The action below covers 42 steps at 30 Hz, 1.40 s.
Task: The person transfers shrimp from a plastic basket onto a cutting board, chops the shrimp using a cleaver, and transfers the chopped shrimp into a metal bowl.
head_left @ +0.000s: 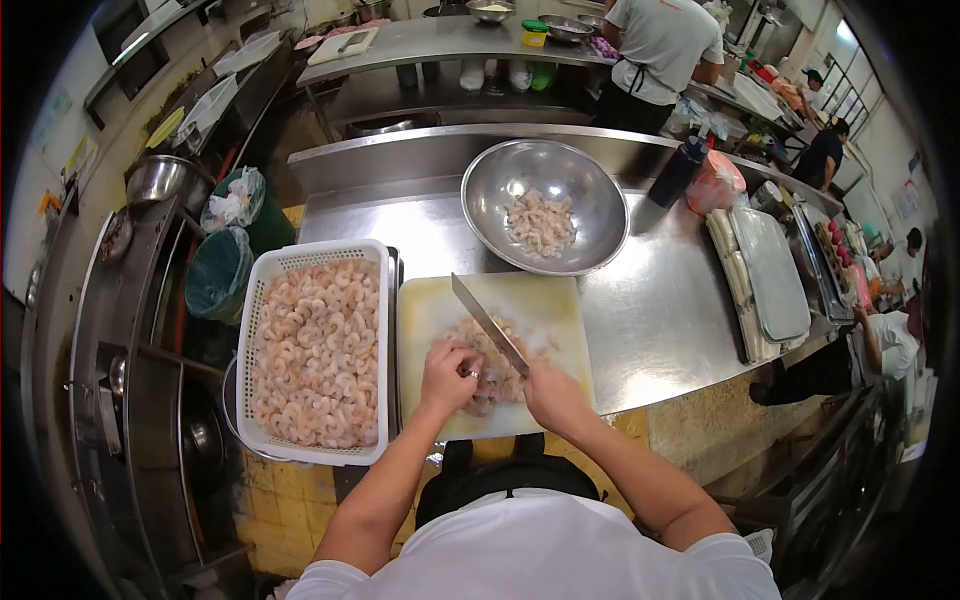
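Observation:
My right hand (555, 398) is wrapped round the handle of a large kitchen knife (487, 322), its wide blade slanting up and to the left over the cutting board (425, 300). Beneath and beside the blade lies a pile of peeled shrimp (488, 393), some of it in small pieces. My left hand (450, 378) rests at the pile's left side, fingers curled in against the shrimp close to the blade. Left of the board, a white perforated basket (247, 345) is full of whole peeled shrimp. Behind the board, a wide steel bowl (490, 195) holds chopped shrimp pieces (540, 222).
On the steel counter (650, 330), a dark bottle (678, 172), a reddish plastic bag (716, 183) and a lidded container (772, 275) stand at the right. Green bins (220, 270) sit left of the basket. Co-workers (660, 55) stand behind and to the right.

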Each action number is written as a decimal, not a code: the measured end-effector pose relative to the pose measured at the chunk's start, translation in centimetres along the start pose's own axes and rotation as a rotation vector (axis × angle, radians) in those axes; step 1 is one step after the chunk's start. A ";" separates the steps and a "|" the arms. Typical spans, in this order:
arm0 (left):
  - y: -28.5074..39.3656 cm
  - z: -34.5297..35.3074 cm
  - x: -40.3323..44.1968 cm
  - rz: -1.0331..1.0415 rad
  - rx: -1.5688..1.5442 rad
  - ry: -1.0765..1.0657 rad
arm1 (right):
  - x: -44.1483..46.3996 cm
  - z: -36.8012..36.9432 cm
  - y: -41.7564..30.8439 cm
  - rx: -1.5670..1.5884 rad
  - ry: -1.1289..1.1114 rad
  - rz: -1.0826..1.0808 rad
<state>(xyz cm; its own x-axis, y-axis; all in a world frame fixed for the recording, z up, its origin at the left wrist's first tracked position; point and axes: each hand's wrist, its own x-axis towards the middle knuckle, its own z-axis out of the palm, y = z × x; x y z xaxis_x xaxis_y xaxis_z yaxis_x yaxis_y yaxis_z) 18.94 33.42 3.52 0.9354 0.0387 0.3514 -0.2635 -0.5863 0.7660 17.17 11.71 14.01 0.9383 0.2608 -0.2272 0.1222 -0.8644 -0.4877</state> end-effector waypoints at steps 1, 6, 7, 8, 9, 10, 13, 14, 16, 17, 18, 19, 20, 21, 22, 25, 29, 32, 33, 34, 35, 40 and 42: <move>-0.1 -0.2 -0.2 -0.019 0.031 0.005 | -0.3 -0.4 -0.3 -0.007 -0.025 0.020; -1.0 -0.1 -0.9 -0.066 0.230 0.071 | 2.7 3.6 1.7 -0.033 -0.034 -0.021; -1.1 -0.1 -1.6 -0.077 0.212 0.048 | 2.8 3.9 1.9 -0.052 -0.030 -0.022; -1.4 -0.1 -1.7 -0.081 0.193 0.031 | 3.1 3.9 2.0 -0.074 -0.017 -0.026; -1.6 0.1 -1.4 -0.084 0.174 0.023 | 2.8 2.9 1.7 -0.052 -0.003 -0.026; -1.7 0.0 -1.6 -0.090 0.151 0.035 | 1.2 1.4 0.9 -0.026 0.000 -0.022; -1.9 -0.1 -2.1 -0.097 0.113 0.076 | -1.4 0.7 -0.3 -0.027 -0.038 0.036; -1.8 0.0 -2.5 -0.093 0.124 0.091 | -1.8 0.9 -0.4 -0.039 -0.058 0.063; -1.6 0.1 -3.2 -0.083 0.145 0.088 | -0.3 3.3 0.2 -0.009 -0.033 0.030; -1.4 0.3 -3.1 -0.075 0.155 0.082 | 0.5 4.3 0.5 0.002 -0.017 0.009; -1.4 0.3 -3.2 -0.068 0.166 0.073 | 1.0 4.2 -0.2 -0.007 -0.023 0.012; -1.4 0.2 -3.5 -0.072 0.171 0.063 | 1.7 3.8 -1.1 -0.014 -0.029 0.019; -1.4 0.3 -3.4 -0.073 0.175 0.058 | 2.2 3.3 -1.5 -0.024 -0.031 0.024; -1.3 0.3 -3.3 -0.075 0.178 0.053 | 2.3 3.0 -1.5 -0.031 -0.014 0.029; -1.4 0.2 -3.4 -0.076 0.144 0.059 | 2.2 2.9 -1.2 -0.038 -0.003 0.036; -1.7 -0.6 -3.8 -0.103 0.117 0.084 | -0.3 0.7 -1.5 0.002 0.020 0.018; -2.4 -0.4 -4.2 -0.117 0.200 0.107 | -1.4 1.8 -1.0 -0.022 -0.001 0.026; -2.0 0.2 -4.4 -0.115 0.262 0.076 | 1.2 4.2 -0.4 -0.063 -0.027 -0.002; -1.7 0.1 -4.8 -0.123 0.291 0.055 | 1.2 4.1 -0.6 -0.052 -0.015 -0.001; -1.5 -0.1 -5.2 -0.133 0.261 0.044 | 1.1 3.7 -0.7 -0.040 -0.002 0.004; -1.4 -0.1 -4.7 -0.136 0.230 0.046 | 1.4 3.0 -0.9 -0.033 0.021 0.001; -1.7 -0.2 -4.2 -0.124 0.100 0.065 | -1.9 2.6 -0.8 -0.056 -0.021 -0.011; -1.3 -0.3 -3.7 -0.082 0.108 0.085 | -1.0 5.1 0.6 -0.057 -0.022 -0.003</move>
<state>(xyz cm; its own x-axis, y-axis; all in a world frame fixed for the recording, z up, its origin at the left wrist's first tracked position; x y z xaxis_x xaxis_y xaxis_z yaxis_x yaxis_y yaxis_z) 15.78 34.26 1.42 0.9282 0.1562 0.3378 -0.1554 -0.6620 0.7332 14.61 13.13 9.61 0.9306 0.2725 -0.2445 0.1439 -0.8863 -0.4401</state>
